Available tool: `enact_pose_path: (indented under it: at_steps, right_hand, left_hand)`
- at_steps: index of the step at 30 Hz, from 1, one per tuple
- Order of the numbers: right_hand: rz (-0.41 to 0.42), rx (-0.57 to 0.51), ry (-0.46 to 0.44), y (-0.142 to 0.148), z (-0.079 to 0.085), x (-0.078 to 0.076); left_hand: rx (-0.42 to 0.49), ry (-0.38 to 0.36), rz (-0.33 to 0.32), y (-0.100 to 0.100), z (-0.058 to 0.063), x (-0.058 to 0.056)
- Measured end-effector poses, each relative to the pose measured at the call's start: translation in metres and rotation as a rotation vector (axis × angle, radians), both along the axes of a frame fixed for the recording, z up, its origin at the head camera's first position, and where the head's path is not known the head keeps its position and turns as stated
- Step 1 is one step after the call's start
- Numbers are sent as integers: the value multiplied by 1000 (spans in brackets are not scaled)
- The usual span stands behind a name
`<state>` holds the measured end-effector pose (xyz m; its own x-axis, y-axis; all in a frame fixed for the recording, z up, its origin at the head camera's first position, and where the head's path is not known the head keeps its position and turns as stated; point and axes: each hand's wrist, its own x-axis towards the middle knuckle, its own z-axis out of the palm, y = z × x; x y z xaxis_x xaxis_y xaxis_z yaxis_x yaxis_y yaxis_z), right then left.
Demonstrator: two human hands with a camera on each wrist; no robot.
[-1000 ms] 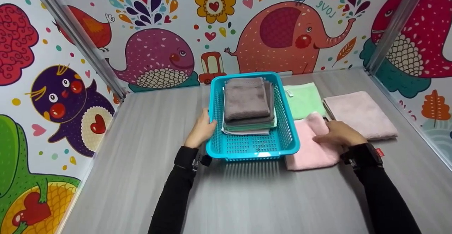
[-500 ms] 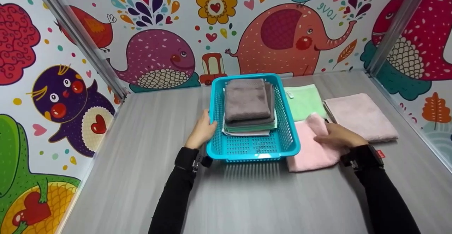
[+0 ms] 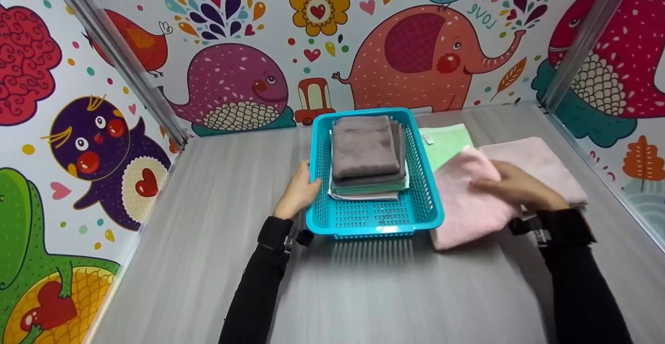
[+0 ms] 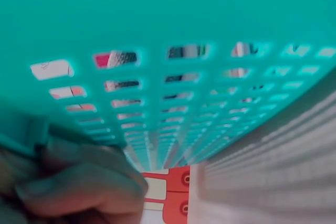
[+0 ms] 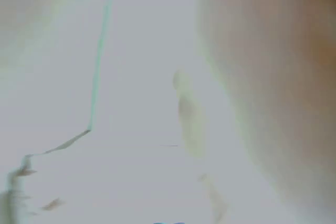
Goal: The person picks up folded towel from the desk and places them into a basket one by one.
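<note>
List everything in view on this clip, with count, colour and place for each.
perforated plastic basket: one, turquoise, table centre
stacked folded towels: several, exact count unclear, grey-brown over green and white, inside basket
folded towel with label: one, light green, right of basket
held towel: one, pink, right of basket
folded thick towel: one, pale pink, far right
table: one, grey, beneath everything
cartoon wall panels: three, multicoloured, back and sides
corner posts: two, silvery, left and right
left grip: one, bare, holding basket's left side
right grip: one, bare, holding pink towel
wristbands: two, black, one per wrist
sleeves: two, black, both arms

Place: booth-like; cartoon-printed walls (image 3: 324, 45); metal corner strips (image 3: 118, 58); grey tabletop (image 3: 410, 297)
</note>
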<state>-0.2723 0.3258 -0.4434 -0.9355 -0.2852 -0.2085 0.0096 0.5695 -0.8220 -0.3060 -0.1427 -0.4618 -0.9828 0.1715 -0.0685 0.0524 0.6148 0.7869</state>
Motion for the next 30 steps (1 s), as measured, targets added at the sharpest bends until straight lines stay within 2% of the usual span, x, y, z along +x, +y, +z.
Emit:
enact_pose_path:
  at_steps: [2,6,8,11,12,16,19,22,25,27,28,30]
  right_hand:
    - [-9,-80,25,1,14,6]
    - [-21,-221,140,4,38,18]
    - [-2,-350,190,4,46,21]
    - [41,-527,209,1,54,23]
    - [51,-549,217,0,56,24]
    - [24,-509,244,-5,63,27]
    - [-12,-561,237,-10,69,29]
    - [-24,-704,256,-20,75,31]
    - [-71,-762,356,-41,82,33]
    - [-107,-764,427,-58,85,36]
    - [-124,-754,450,-68,87,38]
    - [-141,-706,479,-87,90,43]
  left_hand:
    - [5,8,-6,0,1,0]
    - [19,17,-12,-1,2,-2]
    - [16,14,-5,-2,2,-2]
    - [9,10,-1,-2,4,-2]
    - [7,11,0,-2,4,-2]
    - [15,2,-2,-1,5,-2]
    - [13,5,1,-1,6,-2]
    - [-65,75,31,0,8,0]
    - [-195,229,94,2,18,9]
    - [-230,338,97,5,28,19]
    - [-207,369,72,8,34,26]
    - [-83,378,-58,17,44,37]
